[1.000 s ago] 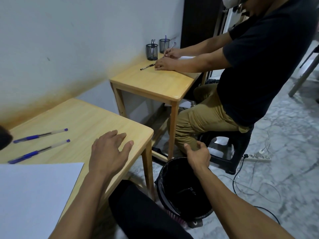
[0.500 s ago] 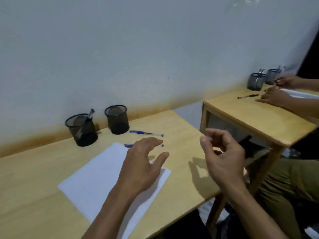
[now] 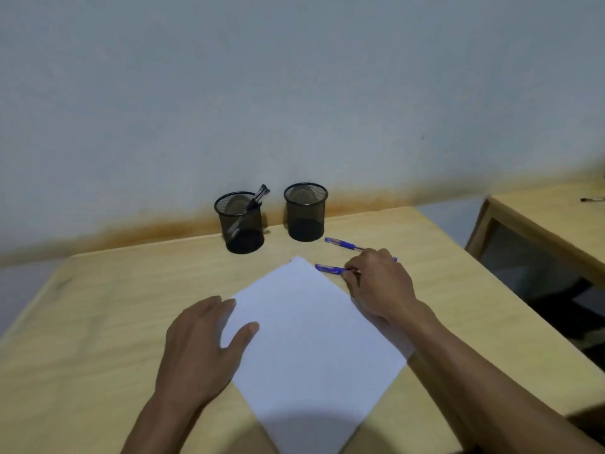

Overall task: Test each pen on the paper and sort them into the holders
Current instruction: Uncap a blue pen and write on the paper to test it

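Two pens by paper (image 3: 314, 339): your right hand (image 3: 381, 286) pinches near pen (image 3: 329, 269); left hand (image 3: 199, 348), grip wide, presses paper.

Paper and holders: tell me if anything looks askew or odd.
The paper lies turned like a diamond, corners toward the holders and the person, not square to the table edge. The left hand rests flat on its edge. Both holders, left and right, stand upright. Nothing spilled or damaged.
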